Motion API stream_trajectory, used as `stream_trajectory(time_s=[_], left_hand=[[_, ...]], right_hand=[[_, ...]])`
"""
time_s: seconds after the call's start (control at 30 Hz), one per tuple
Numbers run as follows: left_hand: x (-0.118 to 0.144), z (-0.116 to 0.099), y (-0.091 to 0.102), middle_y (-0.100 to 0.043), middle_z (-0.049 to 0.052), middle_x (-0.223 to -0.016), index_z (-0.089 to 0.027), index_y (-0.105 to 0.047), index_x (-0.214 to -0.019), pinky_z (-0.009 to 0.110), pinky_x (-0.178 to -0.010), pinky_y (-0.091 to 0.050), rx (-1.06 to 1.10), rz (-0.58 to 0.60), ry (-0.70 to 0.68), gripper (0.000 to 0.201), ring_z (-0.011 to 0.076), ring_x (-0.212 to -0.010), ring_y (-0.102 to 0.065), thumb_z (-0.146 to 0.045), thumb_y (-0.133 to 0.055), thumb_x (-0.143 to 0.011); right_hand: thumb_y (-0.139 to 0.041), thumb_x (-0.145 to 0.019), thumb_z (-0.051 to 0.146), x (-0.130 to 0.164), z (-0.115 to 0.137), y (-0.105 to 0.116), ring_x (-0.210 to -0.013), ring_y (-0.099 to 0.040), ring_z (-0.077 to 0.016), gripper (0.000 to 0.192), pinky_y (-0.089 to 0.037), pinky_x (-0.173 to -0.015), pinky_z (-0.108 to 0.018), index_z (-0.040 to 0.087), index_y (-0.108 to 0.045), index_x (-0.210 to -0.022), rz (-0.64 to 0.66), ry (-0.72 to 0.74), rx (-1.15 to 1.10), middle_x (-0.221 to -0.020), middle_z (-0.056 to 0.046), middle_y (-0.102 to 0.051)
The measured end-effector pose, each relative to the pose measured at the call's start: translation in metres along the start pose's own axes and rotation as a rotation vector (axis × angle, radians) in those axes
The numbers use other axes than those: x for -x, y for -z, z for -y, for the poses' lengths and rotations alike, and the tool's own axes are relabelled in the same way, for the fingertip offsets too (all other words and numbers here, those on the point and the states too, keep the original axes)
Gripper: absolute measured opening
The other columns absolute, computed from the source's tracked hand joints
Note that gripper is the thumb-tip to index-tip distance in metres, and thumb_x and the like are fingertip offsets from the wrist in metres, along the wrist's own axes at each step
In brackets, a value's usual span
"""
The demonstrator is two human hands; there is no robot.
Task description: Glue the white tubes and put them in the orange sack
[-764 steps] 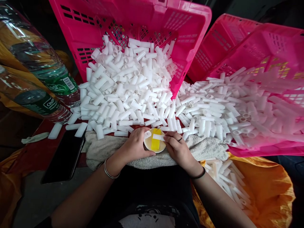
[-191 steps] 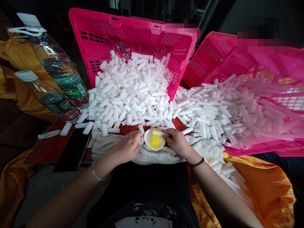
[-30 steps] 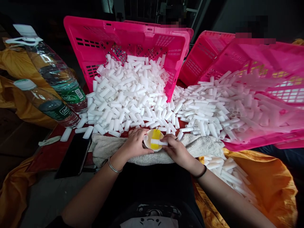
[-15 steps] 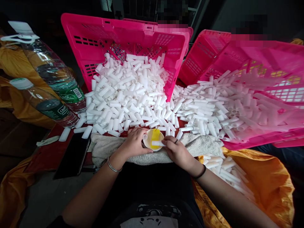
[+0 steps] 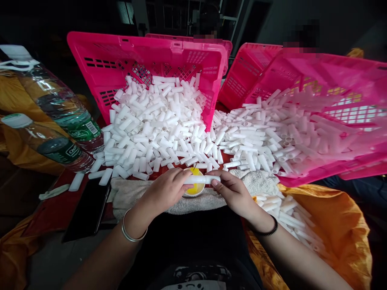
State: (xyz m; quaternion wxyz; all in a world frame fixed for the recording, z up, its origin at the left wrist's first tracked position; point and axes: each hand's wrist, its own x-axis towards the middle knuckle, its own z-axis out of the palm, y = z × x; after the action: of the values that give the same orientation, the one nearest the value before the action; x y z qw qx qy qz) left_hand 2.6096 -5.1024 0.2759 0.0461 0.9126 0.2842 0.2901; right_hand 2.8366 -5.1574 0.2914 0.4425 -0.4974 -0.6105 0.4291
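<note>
Held level in front of me is a white plastic tube (image 5: pixel 195 180), with a second white tube (image 5: pixel 214 179) meeting it end to end. My left hand (image 5: pixel 169 188) is closed round the left piece. The fingers and thumb of my right hand (image 5: pixel 234 192) pinch the right piece. Just below the tubes sits a small round bowl (image 5: pixel 202 191) with something yellow (image 5: pixel 193 188) in it, partly covered by the tubes and my left hand. The bowl rests on a grey towel (image 5: pixel 133 193).
White tubes (image 5: pixel 163 121) spill from a tipped pink crate (image 5: pixel 145 52); more lie before a second pink crate (image 5: pixel 302 68). Water bottles (image 5: pixel 60 96) and a dark phone (image 5: pixel 87 209) are on the left. A yellow sack (image 5: pixel 341 217) with white tubes is at right.
The right hand's tube has come up from the bowl and met the left hand's tube. My left hand has left the bowl's rim. The view has shifted slightly.
</note>
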Motion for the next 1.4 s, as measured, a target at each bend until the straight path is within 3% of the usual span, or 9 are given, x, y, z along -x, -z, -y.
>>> stream_trajectory(time_s=[0.2,0.3,0.43,0.63,0.7,0.83,0.97,1.23,1.4], left_hand=[[0.0,-0.024,0.005,-0.066,0.009,-0.088,-0.016,-0.061,-0.11,0.034,-0.067,-0.055,-0.27,-0.032,-0.022,0.021,0.022,-0.076,-0.064,-0.021,-0.044,-0.098],[0.002,-0.036,0.005,-0.066,0.01,-0.091,-0.015,-0.059,-0.112,0.036,-0.066,-0.055,-0.209,-0.017,0.023,0.025,0.0237,-0.078,-0.064,-0.03,-0.043,-0.1],[0.002,-0.046,0.006,-0.065,0.01,-0.093,-0.016,-0.058,-0.114,0.037,-0.069,-0.054,-0.058,-0.011,0.03,0.027,0.0232,-0.08,-0.062,-0.031,-0.041,-0.101],[0.009,-0.035,0.003,-0.061,0.008,-0.101,-0.023,-0.07,-0.105,0.041,-0.087,-0.052,0.121,-0.254,0.192,0.018,0.0244,-0.097,-0.06,-0.03,-0.063,-0.09],[0.014,-0.029,0.0,-0.063,0.005,-0.099,-0.025,-0.071,-0.102,0.039,-0.086,-0.053,0.295,-0.3,0.307,0.017,0.0228,-0.095,-0.061,-0.028,-0.067,-0.086],[0.016,-0.03,-0.008,-0.071,0.003,-0.099,-0.024,-0.063,-0.099,0.036,-0.083,-0.056,0.996,-0.393,0.571,0.024,0.0201,-0.093,-0.068,-0.033,-0.074,-0.08],[0.012,-0.042,-0.01,-0.075,0.005,-0.1,-0.022,-0.058,-0.094,0.04,-0.084,-0.058,1.325,-0.321,0.675,0.038,0.0226,-0.096,-0.071,-0.041,-0.083,-0.071],[0.016,-0.046,-0.01,-0.076,0.004,-0.099,-0.022,-0.058,-0.091,0.04,-0.083,-0.06,1.286,-0.289,0.598,0.042,0.022,-0.092,-0.073,-0.044,-0.086,-0.069],[0.019,-0.051,-0.013,-0.074,0.006,-0.105,-0.022,-0.058,-0.094,0.038,-0.084,-0.06,1.101,-0.307,0.508,0.033,0.0231,-0.099,-0.072,-0.041,-0.079,-0.078]], right_hand=[[-0.052,-0.095,0.048,0.002,0.018,0.0,-0.068,-0.056,-0.0135,0.033,-0.046,-0.061,-0.026,0.018,-0.065,-0.092,0.095,-0.018,0.15,-0.077,-0.002,-0.064],[-0.045,-0.098,0.049,0.003,0.025,0.0,-0.059,-0.047,-0.0114,0.039,-0.039,-0.055,-0.025,0.019,-0.055,-0.074,0.068,0.031,0.283,-0.065,0.002,-0.053],[-0.04,-0.101,0.044,0.004,0.028,0.0,-0.057,-0.045,-0.0111,0.041,-0.038,-0.057,-0.026,0.02,-0.05,-0.07,-0.002,0.166,0.402,-0.063,0.002,-0.051],[-0.042,-0.1,0.047,0.012,0.029,0.015,-0.052,-0.043,-0.0116,0.045,-0.035,-0.054,-0.027,0.021,-0.047,-0.063,-0.16,0.254,0.462,-0.057,0.001,-0.046],[-0.043,-0.098,0.053,0.016,0.027,0.022,-0.052,-0.041,-0.0118,0.049,-0.035,-0.052,-0.027,0.021,-0.047,-0.062,-0.262,0.21,0.404,-0.056,0.001,-0.044],[-0.046,-0.094,0.063,0.021,0.021,0.02,-0.053,-0.041,-0.0124,0.054,-0.035,-0.05,-0.026,0.021,-0.049,-0.061,-0.304,0.107,0.255,-0.055,0.001,-0.043],[-0.05,-0.089,0.067,0.02,0.02,0.002,-0.054,-0.041,-0.0125,0.054,-0.036,-0.049,-0.025,0.02,-0.052,-0.063,-0.268,0.057,0.104,-0.056,0.001,-0.045],[-0.052,-0.087,0.066,0.014,0.025,-0.003,-0.049,-0.034,-0.0102,0.052,-0.032,-0.045,-0.024,0.02,-0.052,-0.063,-0.248,-0.024,-0.027,-0.052,0.004,-0.04],[-0.051,-0.091,0.059,0.016,0.03,-0.007,-0.052,-0.039,-0.0108,0.05,-0.034,-0.049,-0.025,0.021,-0.048,-0.059,-0.295,0.078,0.123,-0.055,0.002,-0.043]])
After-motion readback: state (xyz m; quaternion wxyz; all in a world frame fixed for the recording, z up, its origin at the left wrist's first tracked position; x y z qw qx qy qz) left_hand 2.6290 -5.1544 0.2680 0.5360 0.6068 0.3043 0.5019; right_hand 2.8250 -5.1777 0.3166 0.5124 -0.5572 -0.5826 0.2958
